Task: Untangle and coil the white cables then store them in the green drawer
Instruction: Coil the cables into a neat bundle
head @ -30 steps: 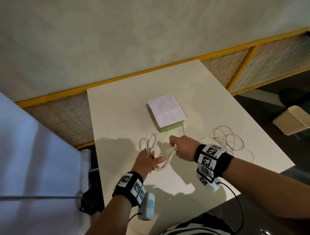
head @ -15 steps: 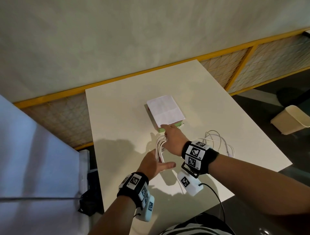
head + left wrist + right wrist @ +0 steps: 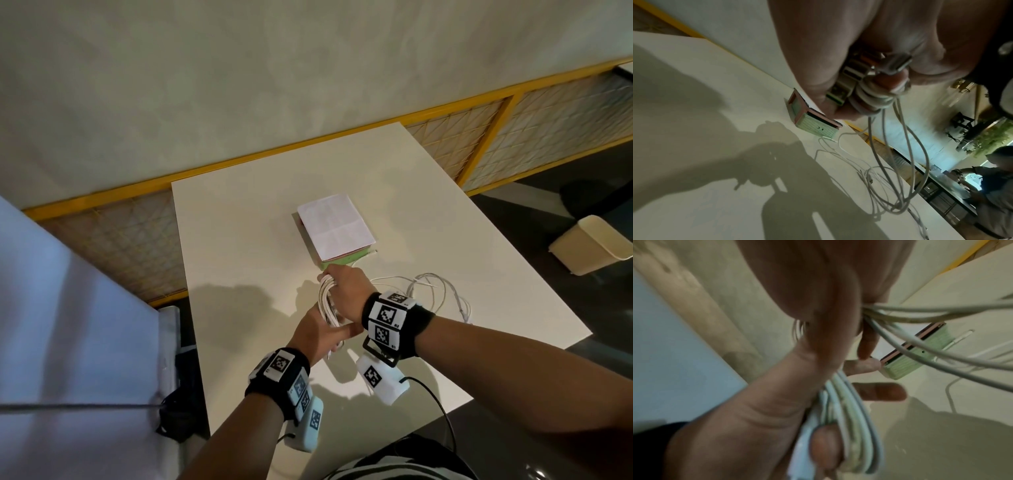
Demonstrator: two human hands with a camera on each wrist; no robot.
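Note:
A white cable coil (image 3: 326,298) stands in long loops between my hands near the table's front. My left hand (image 3: 323,337) grips its lower end, thumb across the strands (image 3: 846,418). My right hand (image 3: 342,284) holds the upper end just in front of the green drawer (image 3: 337,263), with strands running out between its fingers (image 3: 869,309). The drawer's pale green front (image 3: 818,128) looks closed. More white cable (image 3: 435,291) lies loose in tangled loops on the table to the right, still joined to the coil.
A folded white paper (image 3: 334,224) lies on top of the small drawer box. The cream table (image 3: 239,257) ends close to my body and at the right. A beige bin (image 3: 592,245) stands on the floor at right. A person (image 3: 995,178) is far behind.
My right hand swung from beside the left hand up to the drawer's front, carrying cable onto the coil. The loose loops on the right were drawn in toward my hands.

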